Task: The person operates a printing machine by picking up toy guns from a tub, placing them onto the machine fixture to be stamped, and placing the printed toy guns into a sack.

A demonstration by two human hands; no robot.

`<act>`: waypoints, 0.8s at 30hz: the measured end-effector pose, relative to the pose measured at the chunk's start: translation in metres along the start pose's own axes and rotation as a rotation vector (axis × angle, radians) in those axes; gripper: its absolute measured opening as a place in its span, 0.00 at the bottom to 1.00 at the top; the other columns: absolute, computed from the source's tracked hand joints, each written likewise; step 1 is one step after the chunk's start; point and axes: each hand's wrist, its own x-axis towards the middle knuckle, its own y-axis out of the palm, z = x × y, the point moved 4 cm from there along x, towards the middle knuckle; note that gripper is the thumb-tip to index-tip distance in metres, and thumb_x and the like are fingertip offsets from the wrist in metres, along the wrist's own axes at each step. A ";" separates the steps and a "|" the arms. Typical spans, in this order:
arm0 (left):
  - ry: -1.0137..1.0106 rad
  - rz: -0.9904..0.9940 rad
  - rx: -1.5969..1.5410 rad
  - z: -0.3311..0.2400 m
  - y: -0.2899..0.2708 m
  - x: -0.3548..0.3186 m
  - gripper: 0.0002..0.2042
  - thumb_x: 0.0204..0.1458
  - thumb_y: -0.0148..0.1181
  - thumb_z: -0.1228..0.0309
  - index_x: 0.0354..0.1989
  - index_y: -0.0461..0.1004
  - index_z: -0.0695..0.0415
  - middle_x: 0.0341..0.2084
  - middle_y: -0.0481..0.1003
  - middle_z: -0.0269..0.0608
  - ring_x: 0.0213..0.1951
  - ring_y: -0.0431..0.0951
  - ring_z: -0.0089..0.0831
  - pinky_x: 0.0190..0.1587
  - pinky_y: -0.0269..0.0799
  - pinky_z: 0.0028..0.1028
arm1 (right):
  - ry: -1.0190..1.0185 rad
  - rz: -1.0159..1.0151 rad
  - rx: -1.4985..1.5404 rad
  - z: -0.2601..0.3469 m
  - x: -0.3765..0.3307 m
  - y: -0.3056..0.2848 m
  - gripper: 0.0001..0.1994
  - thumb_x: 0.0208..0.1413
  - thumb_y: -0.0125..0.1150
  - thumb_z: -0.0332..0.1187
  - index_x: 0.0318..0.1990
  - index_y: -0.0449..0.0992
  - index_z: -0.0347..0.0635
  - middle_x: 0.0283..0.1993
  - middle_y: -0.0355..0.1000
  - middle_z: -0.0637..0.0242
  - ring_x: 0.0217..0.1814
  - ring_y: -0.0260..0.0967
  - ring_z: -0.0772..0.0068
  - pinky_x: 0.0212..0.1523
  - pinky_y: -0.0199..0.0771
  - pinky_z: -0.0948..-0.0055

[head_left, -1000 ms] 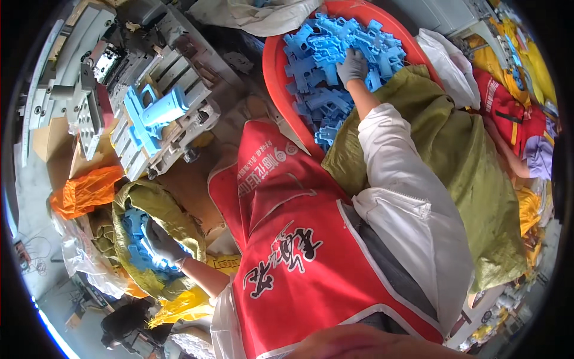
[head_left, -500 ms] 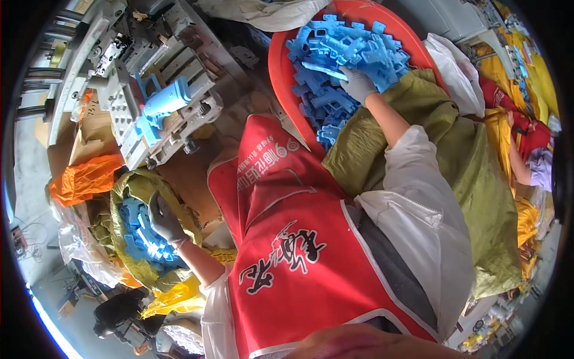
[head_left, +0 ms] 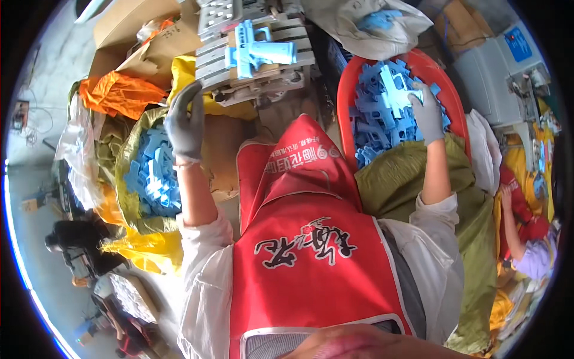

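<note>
My right hand (head_left: 429, 116), in a grey glove, grips a light blue plastic toy pistol part (head_left: 391, 88) over a red tub (head_left: 345, 99) heaped with similar blue parts. My left hand (head_left: 184, 127), gloved too, is raised with thumb and fingers apart and holds nothing. It is beside an olive woven sack (head_left: 128, 203) full of blue pistol parts (head_left: 156, 170). Ahead of my left hand, another blue toy pistol (head_left: 257, 51) lies on the slatted bed of a machine (head_left: 209, 72).
Olive cloth (head_left: 406, 173) drapes over the tub's near side. A whitish sack (head_left: 382, 45) with blue pieces lies behind the tub. Orange plastic (head_left: 119, 96) and a cardboard box (head_left: 143, 36) are at the far left. A co-worker's arm (head_left: 511, 224) shows at the right.
My left hand has risen away from the sack's blue parts. My right hand still holds a blue part, now turned and lifted over the tub. The view has swung left.
</note>
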 end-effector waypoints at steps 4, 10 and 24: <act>0.211 0.201 -0.069 -0.025 0.021 0.045 0.16 0.49 0.61 0.70 0.48 0.74 0.55 0.42 0.76 0.45 0.47 0.75 0.42 0.50 0.69 0.32 | -0.134 0.065 0.167 -0.003 0.009 0.005 0.20 0.48 0.59 0.24 0.51 0.67 0.37 0.49 0.68 0.60 0.39 0.72 0.69 0.39 0.72 0.75; -0.008 0.517 -0.159 -0.002 0.048 0.072 0.18 0.45 0.63 0.73 0.47 0.74 0.54 0.40 0.76 0.45 0.40 0.77 0.38 0.45 0.72 0.30 | 0.234 -0.002 1.064 0.056 0.024 -0.004 0.17 0.57 0.52 0.24 0.55 0.65 0.36 0.51 0.66 0.61 0.50 0.67 0.73 0.49 0.73 0.74; -0.440 -0.237 -0.276 0.102 -0.099 -0.074 0.15 0.55 0.56 0.73 0.51 0.70 0.64 0.45 0.74 0.38 0.44 0.72 0.24 0.50 0.67 0.23 | -0.193 0.284 0.730 0.231 0.084 0.110 0.15 0.48 0.65 0.34 0.43 0.76 0.41 0.39 0.76 0.61 0.35 0.75 0.70 0.39 0.74 0.73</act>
